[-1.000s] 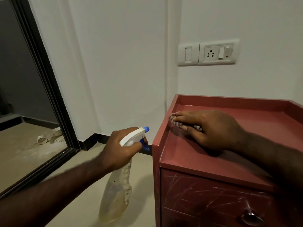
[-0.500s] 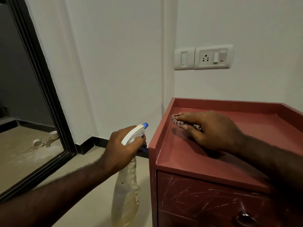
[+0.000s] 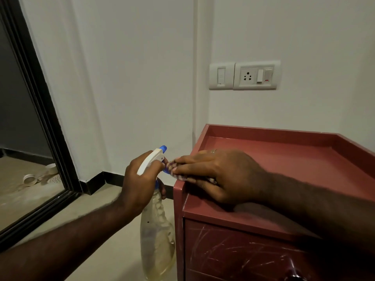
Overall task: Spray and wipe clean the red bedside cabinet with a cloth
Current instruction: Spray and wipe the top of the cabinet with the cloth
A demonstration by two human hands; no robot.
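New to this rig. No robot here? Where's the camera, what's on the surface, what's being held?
No robot: these are a person's two bare hands, filmed by one wide-angle camera worn on their head, looking forward and down. The left hand grips a clear plastic spray bottle with a white-and-blue trigger, just left of the red bedside cabinet. The right hand presses a striped cloth onto the cabinet's front left corner. A white wall socket plate sits above.

Raised rim [image 3: 263, 130] walls bare cabinet top [image 3: 284, 165] behind.
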